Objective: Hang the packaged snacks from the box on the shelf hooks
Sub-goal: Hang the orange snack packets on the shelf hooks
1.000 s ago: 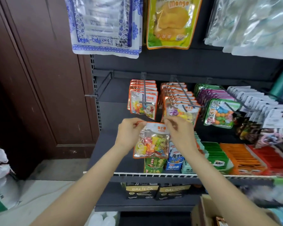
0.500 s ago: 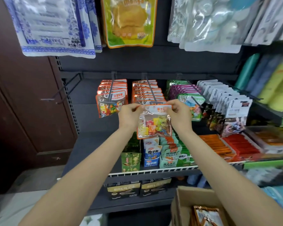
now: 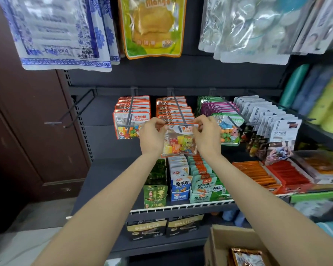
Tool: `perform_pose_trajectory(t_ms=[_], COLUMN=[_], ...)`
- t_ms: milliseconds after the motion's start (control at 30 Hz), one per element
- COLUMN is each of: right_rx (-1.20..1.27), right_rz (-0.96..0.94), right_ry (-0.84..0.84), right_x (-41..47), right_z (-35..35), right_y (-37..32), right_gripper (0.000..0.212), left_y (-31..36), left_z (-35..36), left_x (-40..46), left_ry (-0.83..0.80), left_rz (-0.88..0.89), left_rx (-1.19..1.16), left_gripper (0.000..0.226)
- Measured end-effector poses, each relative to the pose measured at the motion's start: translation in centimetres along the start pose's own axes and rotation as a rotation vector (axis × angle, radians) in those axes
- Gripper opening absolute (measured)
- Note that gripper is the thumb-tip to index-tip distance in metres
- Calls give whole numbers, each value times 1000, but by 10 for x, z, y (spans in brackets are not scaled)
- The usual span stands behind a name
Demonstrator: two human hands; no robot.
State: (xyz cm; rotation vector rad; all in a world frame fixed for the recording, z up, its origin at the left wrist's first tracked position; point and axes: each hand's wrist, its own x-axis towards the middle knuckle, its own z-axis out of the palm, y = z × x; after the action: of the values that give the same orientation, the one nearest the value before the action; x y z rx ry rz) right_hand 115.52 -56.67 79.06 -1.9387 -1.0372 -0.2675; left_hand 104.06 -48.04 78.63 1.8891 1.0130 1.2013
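Both hands are up at the hook row, pinching the same candy packet (image 3: 179, 143) by its top corners: the left hand (image 3: 152, 136) has thumb and fingers curled on the left corner, the right hand (image 3: 208, 135) does the same on the right corner. The packet hangs between them, clear front full of coloured sweets, orange border, white header. That header sits right at the front tip of the grey shelf hook (image 3: 178, 110), which runs back between the two hands. I can't tell whether the hook is through the hole or just in front of it.

Behind the hands, that hook is already loaded with a stack of matching orange packets (image 3: 173, 109). Just left of the left hand there's another hook of jelly bean packs (image 3: 132, 120), and right of the right hand a green-edged candy pack (image 3: 229, 131). Below the forearms stands a shelf with a white wire rail (image 3: 181, 206), and down under the right forearm the cardboard box (image 3: 219, 244) sits open with a bronze pouch (image 3: 246, 258) showing inside
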Motion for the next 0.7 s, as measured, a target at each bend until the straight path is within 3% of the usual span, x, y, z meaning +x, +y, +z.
perform_pose_trajectory(t_ms=[100, 233, 400, 533, 700], right_rx=[5, 91, 196, 165, 79], right_rz=[25, 40, 138, 192, 258], right_ry=[9, 11, -66, -311, -648], right_x=[-2, -14, -49, -106, -190], right_z=[5, -2, -27, -55, -98], right_y=[0, 4, 32, 78, 163], right_gripper=[12, 17, 19, 15, 19], left_y=[-6, -11, -17, -15, -15], left_z=[4, 1, 7, 30, 84], left_x=[1, -15, -61, -126, -234], left_ry=[58, 116, 153, 17, -303], left_rz=[17, -18, -217, -307, -317], left_rx=[29, -4, -19, 12, 112], left_gripper=[8, 20, 26, 11, 9])
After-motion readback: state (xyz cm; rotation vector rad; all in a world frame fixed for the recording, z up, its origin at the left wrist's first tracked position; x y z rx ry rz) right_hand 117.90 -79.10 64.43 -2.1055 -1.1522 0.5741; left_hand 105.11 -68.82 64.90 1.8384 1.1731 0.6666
